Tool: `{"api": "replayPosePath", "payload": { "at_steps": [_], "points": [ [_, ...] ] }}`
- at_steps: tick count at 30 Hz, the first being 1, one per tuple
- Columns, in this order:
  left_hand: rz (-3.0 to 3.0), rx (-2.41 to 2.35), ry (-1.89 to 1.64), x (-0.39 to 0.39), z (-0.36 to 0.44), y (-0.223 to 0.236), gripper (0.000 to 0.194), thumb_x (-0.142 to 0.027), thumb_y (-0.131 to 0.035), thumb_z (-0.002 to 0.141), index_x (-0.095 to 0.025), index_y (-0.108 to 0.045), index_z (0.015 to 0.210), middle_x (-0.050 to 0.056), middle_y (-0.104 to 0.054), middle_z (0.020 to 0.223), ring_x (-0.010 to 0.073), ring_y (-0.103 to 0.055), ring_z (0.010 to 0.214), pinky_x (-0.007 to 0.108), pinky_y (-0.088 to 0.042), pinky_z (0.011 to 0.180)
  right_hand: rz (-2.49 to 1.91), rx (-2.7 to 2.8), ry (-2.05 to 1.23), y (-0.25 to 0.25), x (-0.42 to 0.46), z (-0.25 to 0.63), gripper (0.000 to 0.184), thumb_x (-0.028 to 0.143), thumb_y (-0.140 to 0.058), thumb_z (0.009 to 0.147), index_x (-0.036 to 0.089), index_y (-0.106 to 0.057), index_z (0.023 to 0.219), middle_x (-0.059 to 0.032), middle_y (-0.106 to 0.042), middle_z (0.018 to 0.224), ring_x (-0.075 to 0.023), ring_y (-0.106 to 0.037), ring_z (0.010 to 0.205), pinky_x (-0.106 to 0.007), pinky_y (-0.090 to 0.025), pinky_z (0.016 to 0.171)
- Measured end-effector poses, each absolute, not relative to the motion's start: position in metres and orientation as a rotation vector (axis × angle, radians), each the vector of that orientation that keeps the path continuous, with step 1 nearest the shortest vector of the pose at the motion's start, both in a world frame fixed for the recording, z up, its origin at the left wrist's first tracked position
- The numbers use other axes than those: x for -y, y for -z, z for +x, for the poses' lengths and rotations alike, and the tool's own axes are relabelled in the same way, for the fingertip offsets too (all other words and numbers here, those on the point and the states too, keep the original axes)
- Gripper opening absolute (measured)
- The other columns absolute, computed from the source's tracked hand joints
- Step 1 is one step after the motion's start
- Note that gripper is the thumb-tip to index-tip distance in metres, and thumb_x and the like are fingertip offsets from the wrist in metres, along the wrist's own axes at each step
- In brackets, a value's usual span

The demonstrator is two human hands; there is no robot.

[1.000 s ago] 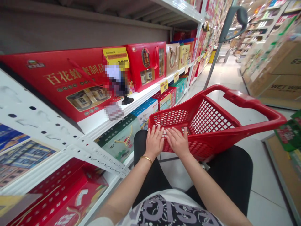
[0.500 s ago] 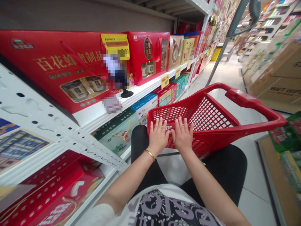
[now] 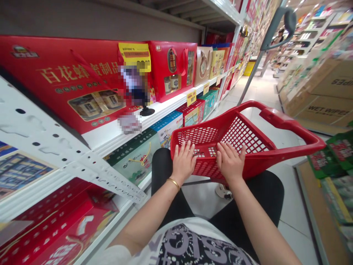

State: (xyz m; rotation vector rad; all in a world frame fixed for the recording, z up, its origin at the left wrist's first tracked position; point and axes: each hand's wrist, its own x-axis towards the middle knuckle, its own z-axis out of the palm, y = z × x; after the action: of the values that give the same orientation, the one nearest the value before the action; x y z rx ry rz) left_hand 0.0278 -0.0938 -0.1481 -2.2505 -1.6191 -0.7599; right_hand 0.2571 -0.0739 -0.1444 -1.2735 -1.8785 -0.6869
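Observation:
A red plastic shopping basket (image 3: 260, 160) with latticed walls stands in front of my knees, its loop handle reaching off to the right. My left hand (image 3: 184, 162) lies over the near rim at the basket's left end, fingers stretched and slightly apart. A gold bracelet (image 3: 174, 183) circles that wrist. Farther right on the same rim is my right hand (image 3: 230, 162), palm down, fingers extended and thumb side toward the left hand. Neither hand is wrapped round anything. Inside the basket only the latticed walls and part of the floor show.
On the left, white shelving holds a large red gift box (image 3: 55, 81), another red box (image 3: 172, 70) and several bagged boxes below. A phone-like object on a black stand (image 3: 147, 112) is partly blurred. A grey pole handle (image 3: 278, 29) rises behind the basket; cartons (image 3: 328, 99) line the right.
My right hand has slid right along the basket's rim, away from the left hand. The left hand stays near the same place. The view has shifted slightly, and a shoe now shows below the basket.

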Motion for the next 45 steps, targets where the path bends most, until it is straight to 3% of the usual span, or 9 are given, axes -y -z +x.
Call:
{"api": "replayPosePath", "payload": {
  "at_steps": [6, 13, 20, 25, 29, 34, 38, 42, 45],
  "points": [
    [-2.229, 1.64, 0.783, 0.093, 0.028, 0.151, 0.054, -0.038, -0.04, 0.106, -0.019, -0.043, 0.156, 0.006, -0.031, 0.167, 0.027, -0.02, 0.158, 0.056, -0.013, 0.13, -1.299, 1.767, 0.587, 0.147, 0.076, 0.234, 0.035, 0.024, -0.052, 0.098, 0.022, -0.068, 0.129, -0.0081, -0.073, 0.128, -0.0281, -0.062, 0.126, -0.065, -0.008, 0.126],
    [-2.207, 1.63, 0.777, 0.092, 0.027, 0.151, 0.051, -0.031, -0.038, 0.106, -0.019, -0.046, 0.155, 0.006, -0.034, 0.166, 0.027, -0.025, 0.157, 0.054, -0.015, 0.13, -1.175, 1.93, 0.44, 0.151, 0.081, 0.167, 0.03, 0.023, -0.052, 0.099, 0.02, -0.07, 0.123, -0.0073, -0.075, 0.122, -0.0226, -0.065, 0.123, -0.049, -0.02, 0.128],
    [-2.232, 1.634, 0.818, 0.096, 0.031, 0.15, 0.051, -0.032, -0.04, 0.106, -0.019, -0.046, 0.155, 0.007, -0.036, 0.165, 0.0275, -0.024, 0.157, 0.055, -0.014, 0.13, -1.353, 1.894, 0.575, 0.136, 0.088, 0.257, 0.029, 0.028, -0.054, 0.1, 0.024, -0.07, 0.124, -0.0056, -0.075, 0.121, -0.0249, -0.065, 0.121, -0.06, -0.01, 0.128],
    [-2.241, 1.644, 0.828, 0.096, 0.03, 0.15, 0.05, -0.034, -0.04, 0.106, -0.019, -0.048, 0.153, 0.007, -0.036, 0.165, 0.028, -0.023, 0.157, 0.056, -0.014, 0.13, -1.404, 1.864, 0.66, 0.124, 0.085, 0.301, 0.026, 0.028, -0.056, 0.098, 0.022, -0.072, 0.116, -0.0062, -0.075, 0.119, -0.0274, -0.063, 0.123, -0.061, -0.014, 0.126],
    [-2.231, 1.651, 0.843, 0.096, 0.031, 0.149, 0.049, -0.032, -0.04, 0.106, -0.018, -0.05, 0.152, 0.007, -0.038, 0.164, 0.0279, -0.026, 0.157, 0.055, -0.014, 0.13, -1.391, 1.865, 0.532, 0.13, 0.085, 0.248, 0.021, 0.025, -0.054, 0.098, 0.022, -0.074, 0.104, -0.0044, -0.077, 0.113, -0.0273, -0.061, 0.125, -0.062, -0.007, 0.127],
    [-2.222, 1.646, 0.81, 0.095, 0.03, 0.15, 0.049, -0.032, -0.039, 0.106, -0.019, -0.05, 0.152, 0.007, -0.039, 0.164, 0.028, -0.028, 0.156, 0.055, -0.016, 0.129, -1.182, 2.005, 0.457, 0.144, 0.084, 0.187, 0.024, 0.025, -0.054, 0.1, 0.022, -0.071, 0.116, -0.005, -0.077, 0.115, -0.021, -0.064, 0.121, -0.052, -0.009, 0.13],
    [-2.21, 1.631, 0.819, 0.094, 0.03, 0.151, 0.049, -0.03, -0.04, 0.105, -0.019, -0.049, 0.153, 0.007, -0.039, 0.163, 0.0275, -0.027, 0.156, 0.056, -0.015, 0.129, -1.124, 2.094, 0.598, 0.134, 0.081, 0.236, 0.031, 0.027, -0.056, 0.101, 0.022, -0.066, 0.13, -0.006, -0.075, 0.123, -0.0237, -0.062, 0.127, -0.062, -0.001, 0.128],
    [-2.205, 1.64, 0.855, 0.094, 0.033, 0.15, 0.049, -0.03, -0.039, 0.105, -0.02, -0.049, 0.153, 0.007, -0.039, 0.163, 0.0275, -0.025, 0.157, 0.056, -0.013, 0.13, -1.293, 1.96, 0.754, 0.122, 0.078, 0.312, 0.027, 0.027, -0.055, 0.1, 0.023, -0.071, 0.121, -0.0058, -0.076, 0.122, -0.029, -0.061, 0.131, -0.069, 0.003, 0.124],
    [-2.215, 1.653, 0.86, 0.094, 0.034, 0.15, 0.05, -0.031, -0.04, 0.105, -0.021, -0.048, 0.153, 0.006, -0.038, 0.164, 0.0274, -0.023, 0.157, 0.057, -0.01, 0.13, -1.348, 1.836, 0.781, 0.126, 0.075, 0.316, 0.028, 0.026, -0.055, 0.098, 0.022, -0.073, 0.119, -0.0073, -0.074, 0.125, -0.0309, -0.059, 0.133, -0.069, 0.0, 0.124]
  ]
}}
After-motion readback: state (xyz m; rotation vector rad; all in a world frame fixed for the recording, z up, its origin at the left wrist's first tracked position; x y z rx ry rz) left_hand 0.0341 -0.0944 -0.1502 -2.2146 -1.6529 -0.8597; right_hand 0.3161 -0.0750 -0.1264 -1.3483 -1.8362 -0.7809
